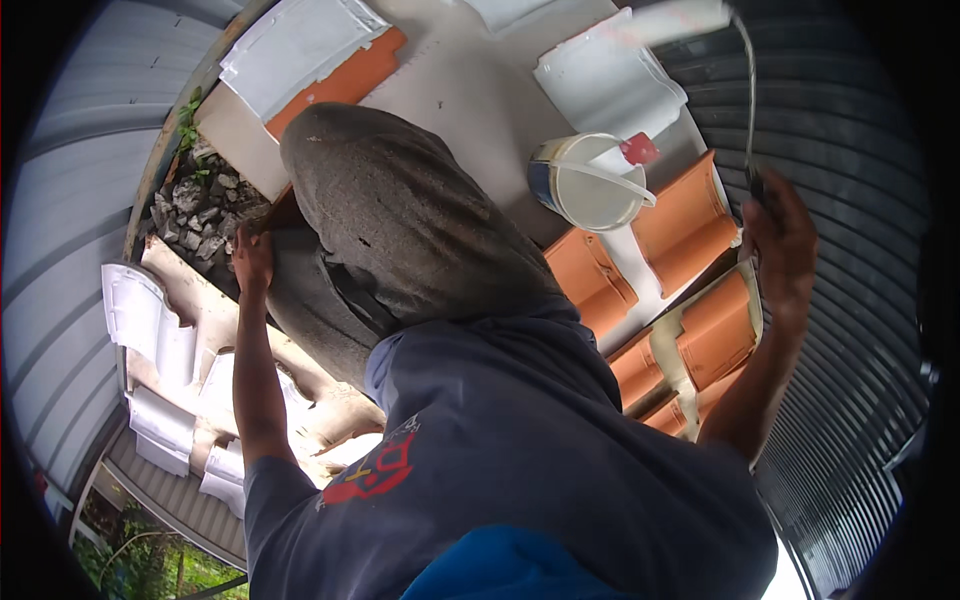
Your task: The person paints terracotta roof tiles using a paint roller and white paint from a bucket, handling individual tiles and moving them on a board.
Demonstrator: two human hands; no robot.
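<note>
My right hand [780, 235] is wrapped around the dark handle of a paint roller [751, 95] with a bent wire frame. Its white roller sleeve [675, 22] is blurred, above or against a white-coated roof tile [615, 82]. My left hand [252, 258] is down beside my knee, next to grey rubble [195, 210]. Its fingers look stretched out, pressing on a surface, with nothing seen in them. Between my leg and the roller stands a bucket [597, 195] with white inside and a red object [640, 149] at its rim.
Bare orange tiles [690, 225] lie right of the bucket, more below them. A white tile with an orange edge [300, 60] is at the upper left. White-painted tiles [160, 330] stand at the lower left. Corrugated metal [850, 400] rises along the right; metal sheeting [70, 230] flanks the left.
</note>
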